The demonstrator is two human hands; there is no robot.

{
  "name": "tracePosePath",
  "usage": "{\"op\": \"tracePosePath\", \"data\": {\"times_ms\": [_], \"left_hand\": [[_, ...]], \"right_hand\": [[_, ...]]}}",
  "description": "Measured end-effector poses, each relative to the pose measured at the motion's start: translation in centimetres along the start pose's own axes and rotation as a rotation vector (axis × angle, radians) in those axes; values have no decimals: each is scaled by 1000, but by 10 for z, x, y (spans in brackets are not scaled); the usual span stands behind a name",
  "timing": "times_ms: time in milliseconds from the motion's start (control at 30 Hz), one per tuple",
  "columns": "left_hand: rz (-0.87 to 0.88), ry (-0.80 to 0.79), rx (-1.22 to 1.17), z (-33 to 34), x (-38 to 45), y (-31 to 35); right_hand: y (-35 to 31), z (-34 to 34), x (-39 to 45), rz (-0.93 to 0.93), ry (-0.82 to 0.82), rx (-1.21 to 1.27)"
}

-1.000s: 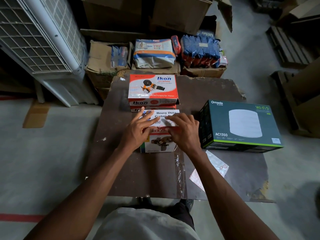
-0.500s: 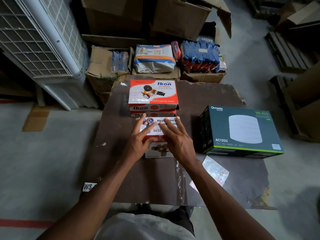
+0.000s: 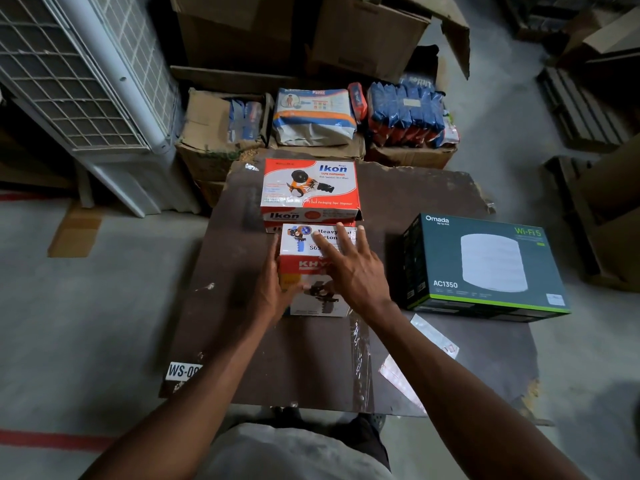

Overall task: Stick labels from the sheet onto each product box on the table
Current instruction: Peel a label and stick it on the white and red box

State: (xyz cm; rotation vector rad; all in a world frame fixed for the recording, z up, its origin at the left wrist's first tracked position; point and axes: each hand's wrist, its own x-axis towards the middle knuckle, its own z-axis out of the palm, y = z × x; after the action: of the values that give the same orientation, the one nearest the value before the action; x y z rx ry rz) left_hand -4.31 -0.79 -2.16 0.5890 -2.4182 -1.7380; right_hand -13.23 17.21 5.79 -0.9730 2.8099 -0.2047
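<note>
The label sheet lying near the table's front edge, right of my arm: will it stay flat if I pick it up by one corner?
Probably not. The label sheet looks thin and glossy, so it would likely droop and may slip between fingers. It seems very light, so a push could send it sliding across the table.

You stand on a grey concrete floor (image 3: 86, 323) with a red painted line (image 3: 52, 439); a white grilled cooler unit (image 3: 79, 81) and brown cardboard cartons (image 3: 363, 32) surround the dark brown board table (image 3: 242, 358).

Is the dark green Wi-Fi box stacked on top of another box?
No, the green Wi-Fi box sits alone on the table.
</note>
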Motion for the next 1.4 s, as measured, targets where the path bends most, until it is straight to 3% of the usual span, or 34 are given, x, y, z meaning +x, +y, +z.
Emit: {"op": "tracePosePath", "data": {"times_ms": [167, 300, 367, 600, 833, 933, 1133, 1400], "left_hand": [[-196, 84, 5, 22, -23, -29], [-342, 199, -2, 28, -19, -34], [-381, 229, -130, 27, -18, -28], [-278, 382, -239, 15, -11, 0], [-146, 326, -97, 3, -8, 32], [-90, 335, -16, 2, -8, 51], [0, 278, 100, 19, -2, 80], [122, 182, 206, 88, 3, 123]], "right_hand": [[5, -9, 9, 84, 1, 40], [16, 3, 14, 151, 92, 117], [22, 8, 15, 199, 123, 193], [34, 9, 4, 313, 126, 503], [49, 5, -6, 443, 180, 842], [55, 1, -14, 436, 138, 868], [81, 0, -33, 255, 249, 763], [165, -28, -61, 362, 249, 722]]}}
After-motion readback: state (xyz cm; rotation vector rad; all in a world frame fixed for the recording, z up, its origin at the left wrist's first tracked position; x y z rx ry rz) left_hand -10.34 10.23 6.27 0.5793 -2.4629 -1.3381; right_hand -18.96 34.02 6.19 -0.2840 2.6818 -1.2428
